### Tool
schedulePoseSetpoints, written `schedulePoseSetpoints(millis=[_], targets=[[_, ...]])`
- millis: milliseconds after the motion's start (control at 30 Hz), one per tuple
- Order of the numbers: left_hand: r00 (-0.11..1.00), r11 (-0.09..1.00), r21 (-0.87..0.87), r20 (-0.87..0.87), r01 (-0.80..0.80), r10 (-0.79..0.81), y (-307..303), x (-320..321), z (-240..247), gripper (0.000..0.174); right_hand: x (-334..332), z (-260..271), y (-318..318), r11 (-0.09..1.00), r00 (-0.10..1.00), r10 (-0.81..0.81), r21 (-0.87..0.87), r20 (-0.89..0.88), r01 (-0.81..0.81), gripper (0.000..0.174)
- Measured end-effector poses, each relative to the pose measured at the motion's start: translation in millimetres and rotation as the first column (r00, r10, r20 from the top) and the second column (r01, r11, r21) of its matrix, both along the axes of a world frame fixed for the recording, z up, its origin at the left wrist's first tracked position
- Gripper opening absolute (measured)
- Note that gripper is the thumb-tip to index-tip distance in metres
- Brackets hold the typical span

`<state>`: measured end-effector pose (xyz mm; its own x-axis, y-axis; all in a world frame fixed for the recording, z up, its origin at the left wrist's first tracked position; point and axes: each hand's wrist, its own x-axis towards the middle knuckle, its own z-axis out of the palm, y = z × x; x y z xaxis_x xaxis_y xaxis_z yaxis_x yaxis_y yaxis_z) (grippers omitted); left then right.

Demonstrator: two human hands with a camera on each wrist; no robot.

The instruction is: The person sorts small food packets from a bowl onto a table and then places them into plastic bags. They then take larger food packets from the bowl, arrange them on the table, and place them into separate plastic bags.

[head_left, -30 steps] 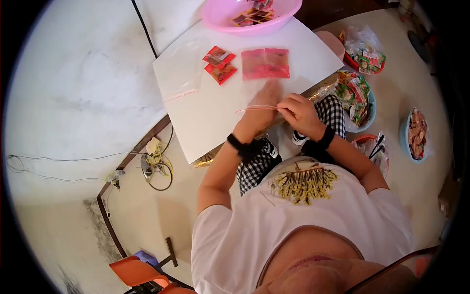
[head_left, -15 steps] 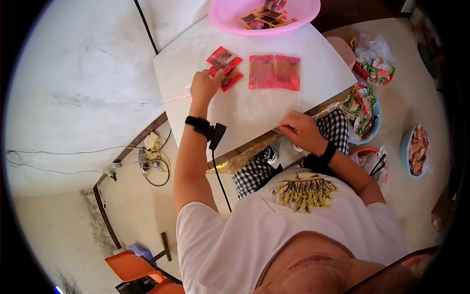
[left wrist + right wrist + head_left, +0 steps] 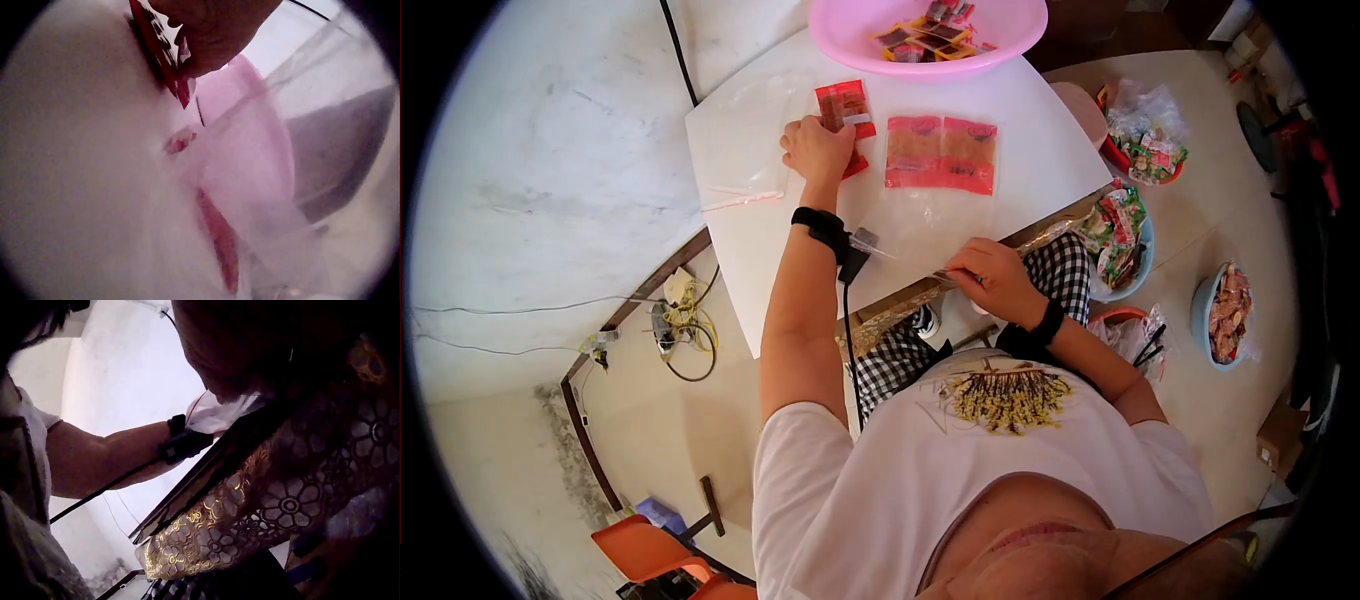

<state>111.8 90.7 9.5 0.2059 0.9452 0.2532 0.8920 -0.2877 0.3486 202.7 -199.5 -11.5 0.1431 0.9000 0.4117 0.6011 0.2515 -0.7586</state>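
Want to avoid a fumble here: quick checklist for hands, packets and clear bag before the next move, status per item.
1. Left hand on the small red packets: ok, fingers touching.
2. Both small packets in its grip: cannot tell, hand partly covers them.
3. Right hand holding the clear bag: ok, pinched by the table edge.
4. Red packet pair side by side: ok.
5. Pair inside the clear bag: cannot tell, plastic too see-through.
6. Small packets over at the pair: not ok, gap between.
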Motion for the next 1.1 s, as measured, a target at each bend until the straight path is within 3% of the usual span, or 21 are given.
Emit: schedulePoseSetpoints(millis=[67, 167, 267, 367, 467, 500, 633, 700, 833, 900, 1100], targets=[[0.998, 1.0, -0.001, 0.059, 0.016, -0.016, -3.5, 0.9, 3.3, 0.033, 0.6, -0.1, -1.2, 0.999, 1.0, 0.002, -0.042, 0.007, -0.002, 0.005], [0.871, 0.97, -0.083, 0.462, 0.23, -0.167, -15.9, -9.7, 14.5, 0.017, 0.1, -8.0, 0.9, 1.0, 1.0, -0.006, -0.001, 0.026, 0.006, 0.005], [0.868, 0.884, 0.34, 0.27, 0.32, -0.418, -44.9, -40.9, 25.1, 0.006, 0.8, -2.1, -0.5, 0.999, 0.999, -0.002, -0.033, 0.048, 0.004, 0.006], [0.869, 0.708, 0.535, -0.109, 0.46, -0.482, -70.0, -92.5, 27.5, 0.007, 0.7, -7.6, 1.6, 1.0, 1.0, -0.01, -0.013, 0.028, 0.01, 0.008], [0.777, 0.675, 0.389, -0.252, 0.627, -0.577, -103.5, -144.3, 18.2, 0.013, 0.8, -2.2, -0.4, 0.999, 1.0, 0.024, -0.037, 0.005, -0.023, 0.007], [0.74, 0.678, 0.299, -0.237, 0.672, -0.629, -114.0, -157.4, 15.3, 0.024, 1.0, -0.7, -2.1, 0.998, 1.0, 0.023, -0.053, 0.007, -0.023, 0.006], [0.778, 0.777, 0.056, 0.001, 0.627, -0.628, -119.7, -206.0, 13.1, 0.036, 2.2, 2.8, -6.6, 0.998, 1.0, 0.024, -0.052, -0.021, -0.025, 0.005], [0.832, 0.838, 0.099, 0.107, 0.536, -0.545, -114.4, -212.0, 24.3, 0.026, 1.3, 3.0, -9.4, 0.998, 0.999, 0.013, -0.068, -0.036, -0.016, 0.005], [0.908, 0.918, 0.046, 0.137, 0.393, -0.396, -80.7, -208.3, 25.3, 0.019, -0.5, 9.4, -12.9, 0.991, 1.0, -0.018, -0.131, 0.005, 0.019, 0.006], [0.911, 0.917, -0.016, 0.125, 0.398, -0.393, -65.1, -198.1, 19.3, 0.022, -2.6, 12.7, -14.6, 0.992, 1.0, -0.011, -0.124, 0.009, 0.012, 0.006], [0.912, 0.909, -0.076, 0.041, 0.411, -0.409, -43.1, -143.1, 8.4, 0.043, -4.1, 8.7, -15.7, 0.998, 1.0, -0.002, -0.069, 0.016, 0.003, 0.006]])
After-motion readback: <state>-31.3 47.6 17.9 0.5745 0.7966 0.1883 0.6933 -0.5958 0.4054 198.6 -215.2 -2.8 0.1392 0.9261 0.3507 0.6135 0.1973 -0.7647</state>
